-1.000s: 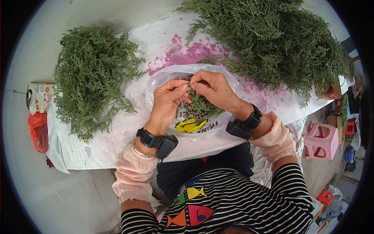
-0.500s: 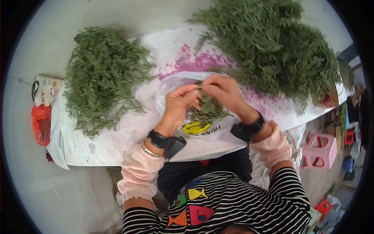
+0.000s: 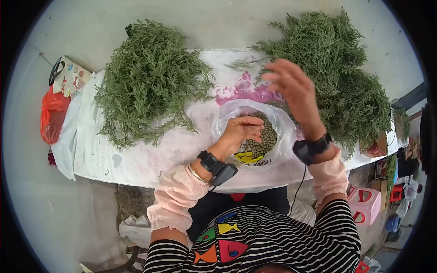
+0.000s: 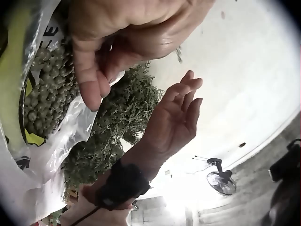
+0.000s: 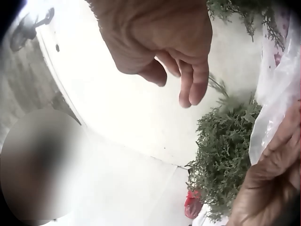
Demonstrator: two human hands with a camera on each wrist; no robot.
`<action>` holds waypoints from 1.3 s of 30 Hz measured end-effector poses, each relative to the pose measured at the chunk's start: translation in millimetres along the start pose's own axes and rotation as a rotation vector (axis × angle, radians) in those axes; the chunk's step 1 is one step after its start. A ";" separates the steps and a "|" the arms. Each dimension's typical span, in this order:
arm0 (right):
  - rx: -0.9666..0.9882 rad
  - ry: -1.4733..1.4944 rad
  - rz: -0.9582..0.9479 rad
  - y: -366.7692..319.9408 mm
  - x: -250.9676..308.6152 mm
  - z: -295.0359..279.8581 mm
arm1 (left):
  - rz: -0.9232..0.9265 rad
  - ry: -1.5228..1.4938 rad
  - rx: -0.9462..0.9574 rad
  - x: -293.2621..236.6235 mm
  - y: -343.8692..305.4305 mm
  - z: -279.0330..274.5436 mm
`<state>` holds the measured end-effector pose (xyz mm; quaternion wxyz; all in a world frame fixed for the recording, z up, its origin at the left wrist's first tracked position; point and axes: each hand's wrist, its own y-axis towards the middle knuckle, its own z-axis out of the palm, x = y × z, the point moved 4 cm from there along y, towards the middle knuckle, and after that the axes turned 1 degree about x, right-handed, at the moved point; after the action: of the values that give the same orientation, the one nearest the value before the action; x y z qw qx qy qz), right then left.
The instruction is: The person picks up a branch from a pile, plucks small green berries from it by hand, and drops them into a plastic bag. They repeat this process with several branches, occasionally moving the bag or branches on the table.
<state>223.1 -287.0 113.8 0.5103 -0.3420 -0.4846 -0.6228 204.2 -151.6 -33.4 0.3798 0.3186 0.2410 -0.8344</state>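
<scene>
Many green berries [image 3: 269, 135] lie in a see-through plastic bag [image 3: 287, 122], which sits on the table [image 3: 141, 166] near its front edge. The left hand [image 3: 237, 133] is over the bag with bent fingers; I cannot tell if it holds something. The right hand [image 3: 293, 86] hangs above the table, fingers loose and empty. One heap of branches [image 3: 150, 86] lies toward the back left corner, another heap [image 3: 334, 54] toward the back right.

On the table [image 3: 136, 166], a bag [image 3: 287, 129] holds berries [image 3: 269, 136], the left hand [image 3: 237, 133] over them; one branch heap [image 3: 150, 86] lies left, another [image 3: 323, 54] far right; a stool [image 3: 372, 204] stands off the near right edge.
</scene>
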 end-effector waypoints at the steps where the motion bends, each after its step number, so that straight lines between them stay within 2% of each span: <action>1: 0.180 -0.007 0.055 -2.3 -6.1 11.6 | -0.002 -0.016 0.008 0.0 -0.6 -0.6; 2: 0.165 -0.006 0.053 -3.1 -10.3 7.2 | -0.012 -0.033 0.022 2.3 -0.8 0.0; 5: 0.195 -0.426 -0.046 -10.8 -11.3 -23.9 | -0.050 -0.002 0.025 -0.2 -1.4 -0.3; 6: 0.158 -0.447 -0.048 -17.8 -2.3 -37.7 | -0.057 0.011 0.021 -1.8 0.5 -0.2; 9: 0.078 -0.528 0.130 -46.3 28.0 -84.4 | -0.079 0.059 0.059 -1.3 2.4 -0.4; 11: 0.027 -0.556 0.169 -72.5 61.7 -114.7 | -0.112 0.078 0.061 -2.2 -2.7 -2.4; 14: -0.128 -0.623 0.259 -127.2 108.0 -146.2 | -0.032 0.217 0.010 -6.7 -1.4 0.4; 15: -0.081 -0.664 0.347 -149.4 112.8 -151.8 | 0.011 0.248 0.032 -7.4 -1.4 1.3; 17: 0.014 -0.721 0.518 -199.4 116.4 -165.5 | 0.031 0.304 -0.076 -13.0 -5.7 5.5; 19: -0.014 -0.638 0.851 -269.7 75.8 -177.3 | 0.146 0.464 -0.041 -31.5 -26.9 21.3; 21: 0.020 -0.498 1.138 -358.3 6.1 -195.9 | 0.340 0.554 -0.077 -39.7 -65.3 27.3; 23: 0.111 -0.570 1.381 -461.9 -68.3 -207.7 | 0.178 0.332 0.241 -48.0 -92.9 39.2; 25: 0.014 -0.360 1.477 -542.3 -120.1 -181.1 | 0.167 0.458 0.064 -44.0 -110.5 25.9; 26: 0.032 -0.441 1.338 -574.9 -144.6 -165.8 | 0.156 0.460 0.076 -40.3 -118.2 25.3; 27: 0.047 -0.522 1.193 -599.1 -163.7 -157.0 | 0.156 0.508 -0.054 -37.7 -123.6 20.8; 28: 0.032 -0.513 1.192 -616.4 -174.9 -156.6 | 0.154 0.555 -0.186 -36.1 -130.4 15.4; 31: -0.241 -0.053 1.335 -670.6 -203.5 -150.8 | 0.096 0.598 -0.161 -27.0 -160.3 10.2; 32: -0.248 -0.044 1.329 -748.2 -251.4 -168.2 | 0.002 0.552 -0.179 -17.9 -173.4 4.9; 33: -0.272 -0.244 1.381 -839.6 -285.5 -170.7 | -0.090 0.503 -0.196 -5.4 -188.0 -1.8; 34: -0.294 -0.448 1.428 -918.3 -324.5 -163.8 | -0.239 0.540 -0.307 8.8 -206.2 -14.2; 35: -0.311 -0.653 1.471 -1001.4 -337.0 -147.9 | -0.389 0.576 -0.421 23.4 -229.9 -33.9; 36: -0.323 -0.860 1.507 -1062.9 -366.7 -159.1 | -0.424 0.538 -0.431 37.9 -248.3 -44.4; 37: -0.321 -0.851 1.511 -1054.3 -359.1 -154.4 | -0.463 0.502 -0.447 52.8 -269.6 -59.1; 39: -0.274 -0.760 1.537 -1040.1 -353.2 -135.5 | -0.571 0.449 -0.787 80.8 -318.8 -99.4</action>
<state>-686.7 -298.8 -516.3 0.5475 -0.8178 -0.1776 -0.0016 -53.3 63.3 -107.8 0.1674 0.2443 0.6883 -0.6623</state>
